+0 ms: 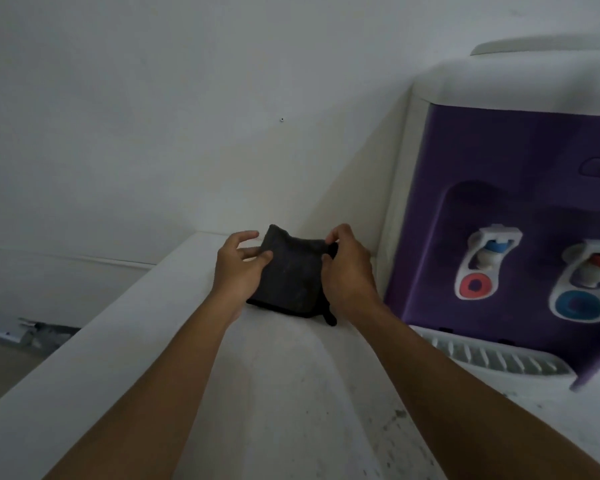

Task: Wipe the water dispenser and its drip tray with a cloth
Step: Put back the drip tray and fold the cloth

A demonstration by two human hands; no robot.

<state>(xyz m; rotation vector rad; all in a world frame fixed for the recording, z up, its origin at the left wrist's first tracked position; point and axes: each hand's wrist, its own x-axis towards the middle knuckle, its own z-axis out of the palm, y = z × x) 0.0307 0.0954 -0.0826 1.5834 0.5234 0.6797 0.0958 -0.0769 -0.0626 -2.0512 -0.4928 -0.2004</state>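
Both hands grip cloth on counter; dispenser just beside, R.

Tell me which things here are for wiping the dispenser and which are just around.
For the job: cloth, held by both hands, left and right; dispenser; drip tray.
Just around: counter, wall, debris on the floor.

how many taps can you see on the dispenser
2. The left tap, with a blue top, sits above a red ring. The right tap, with a red top, sits above a blue ring at the frame's edge; more could be cut off.
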